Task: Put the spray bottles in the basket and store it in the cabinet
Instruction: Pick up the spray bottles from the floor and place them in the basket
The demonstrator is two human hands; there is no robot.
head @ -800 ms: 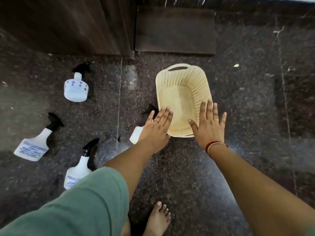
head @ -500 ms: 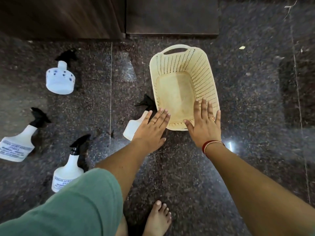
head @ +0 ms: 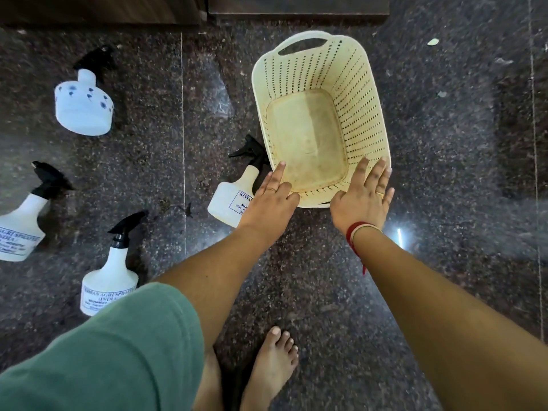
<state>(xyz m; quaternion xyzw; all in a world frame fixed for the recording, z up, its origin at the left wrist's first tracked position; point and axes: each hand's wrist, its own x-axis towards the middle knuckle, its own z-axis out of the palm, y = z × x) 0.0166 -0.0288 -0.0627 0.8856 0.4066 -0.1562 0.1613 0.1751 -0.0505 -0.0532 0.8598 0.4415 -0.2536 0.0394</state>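
Observation:
A cream perforated basket [head: 358,93] stands empty on the dark stone floor. My left hand [head: 271,200] hovers at its near left corner, fingers spread, holding nothing. My right hand [head: 363,197] lies over its near right rim, fingers apart. Whether either hand touches the rim I cannot tell. Several white spray bottles with black triggers stand around: one [head: 232,197] right beside the basket, partly behind my left hand, a squat one [head: 84,105] at the far left, a labelled one [head: 20,226] at the left edge, and one [head: 108,280] by my knee.
Dark wooden cabinet fronts [head: 296,4] run along the top edge, just beyond the basket. My green-clad knee [head: 103,357] fills the lower left and my bare foot [head: 272,363] is planted below the basket. Small debris [head: 433,41] lies on the floor at the upper right.
The view has tilted down and come closer, so basket and bottles look larger. Both hands stay at the basket's near rim; my left hand has shifted right, uncovering the nearest bottle.

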